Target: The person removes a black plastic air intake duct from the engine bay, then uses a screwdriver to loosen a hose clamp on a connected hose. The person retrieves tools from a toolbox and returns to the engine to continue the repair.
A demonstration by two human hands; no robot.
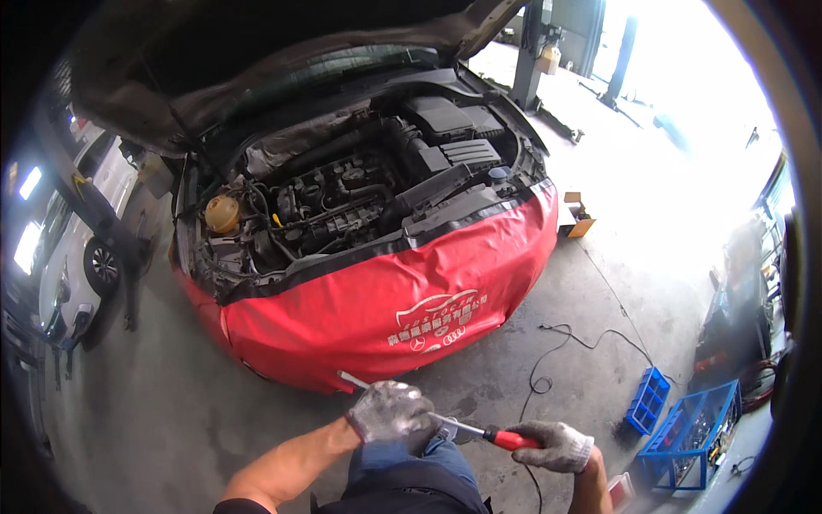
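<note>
At the left of a workshop floor, one white car (75, 257), a single wheel in view, stands beyond one lift post (96, 201). Next comes a second car under one raised hood (205, 73), with one amber reservoir (223, 214) beside one exposed engine (342, 193). One red fender cover (300, 338) drapes the nose.

Below its lower edge, two gray-gloved hands share one red-handled screwdriver-like tool (514, 440), held slantwise above the person's legs. The left hand (392, 413) is curled closed around the metal shaft; one pale tip (349, 379) juts past it against the cover's hem, and whether it belongs to the same tool, or touches the fabric, cannot be told. The right hand (555, 446) is wrapped around the red handle, fingers bent and closed.

Farther right, one cardboard box (575, 216) sits open just beside the car's front corner. Concrete floor (591, 308) spreads between the car and the right-hand clutter, crossed by one looping black cable (548, 355). One blue divided bin (648, 400) and one blue-framed rack (692, 441) of small parts bound that space, well apart from the car.
</note>
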